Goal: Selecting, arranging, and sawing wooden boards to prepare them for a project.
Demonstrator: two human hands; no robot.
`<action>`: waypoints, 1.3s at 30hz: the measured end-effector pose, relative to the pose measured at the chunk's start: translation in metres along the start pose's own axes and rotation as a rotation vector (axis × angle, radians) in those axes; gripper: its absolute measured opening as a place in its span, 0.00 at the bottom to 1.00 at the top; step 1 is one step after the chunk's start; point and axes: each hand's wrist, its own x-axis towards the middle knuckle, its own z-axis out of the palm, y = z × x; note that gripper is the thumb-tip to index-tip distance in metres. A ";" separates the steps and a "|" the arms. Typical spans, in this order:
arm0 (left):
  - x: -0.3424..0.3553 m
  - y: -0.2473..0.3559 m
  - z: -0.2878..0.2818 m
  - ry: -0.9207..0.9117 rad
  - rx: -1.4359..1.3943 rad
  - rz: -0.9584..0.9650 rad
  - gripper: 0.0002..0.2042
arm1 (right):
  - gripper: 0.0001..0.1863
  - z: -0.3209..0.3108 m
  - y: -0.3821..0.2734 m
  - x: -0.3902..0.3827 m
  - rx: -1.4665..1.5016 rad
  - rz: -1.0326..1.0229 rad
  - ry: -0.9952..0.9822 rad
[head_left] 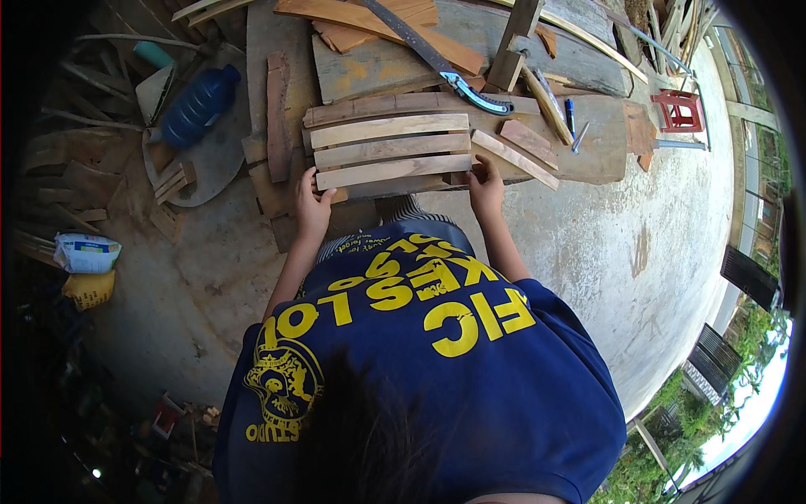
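Note:
Three pale wooden strips lie side by side on the rough wooden workbench (pixel 600 143): a far strip (pixel 390 129), a middle strip (pixel 392 149) and a near strip (pixel 395 170). My left hand (pixel 313 210) grips the left end of the near strip, with the thumb on the front side and the fingers round the end. At the other end, my right hand (pixel 486 189) has its curled fingers and thumb against the strip. Just right of it, a loose strip (pixel 515 160) lies slanted beside a shorter reddish piece (pixel 529 143).
Behind the strips lies a handsaw with a blue handle (pixel 476 94). A hammer-like tool with a wooden handle (pixel 546 107) and a blue marker (pixel 570 117) are at the right. A blue water jug (pixel 200 107) stands left; a red stool (pixel 678 112) is far right.

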 end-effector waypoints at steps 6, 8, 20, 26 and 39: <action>0.001 -0.001 0.001 0.005 -0.004 0.000 0.26 | 0.19 0.001 -0.004 -0.001 -0.002 0.005 0.026; 0.002 -0.002 0.002 0.008 0.007 0.003 0.26 | 0.19 0.001 -0.005 -0.001 -0.006 0.005 0.031; 0.005 -0.006 0.004 0.045 0.027 0.059 0.25 | 0.19 0.003 0.003 0.004 -0.010 -0.025 0.023; 0.004 0.000 0.000 0.054 0.173 0.097 0.25 | 0.25 0.004 -0.006 0.007 -0.026 -0.063 -0.023; 0.003 0.003 0.000 0.074 0.143 0.107 0.25 | 0.29 0.011 0.004 0.016 -0.034 -0.005 -0.025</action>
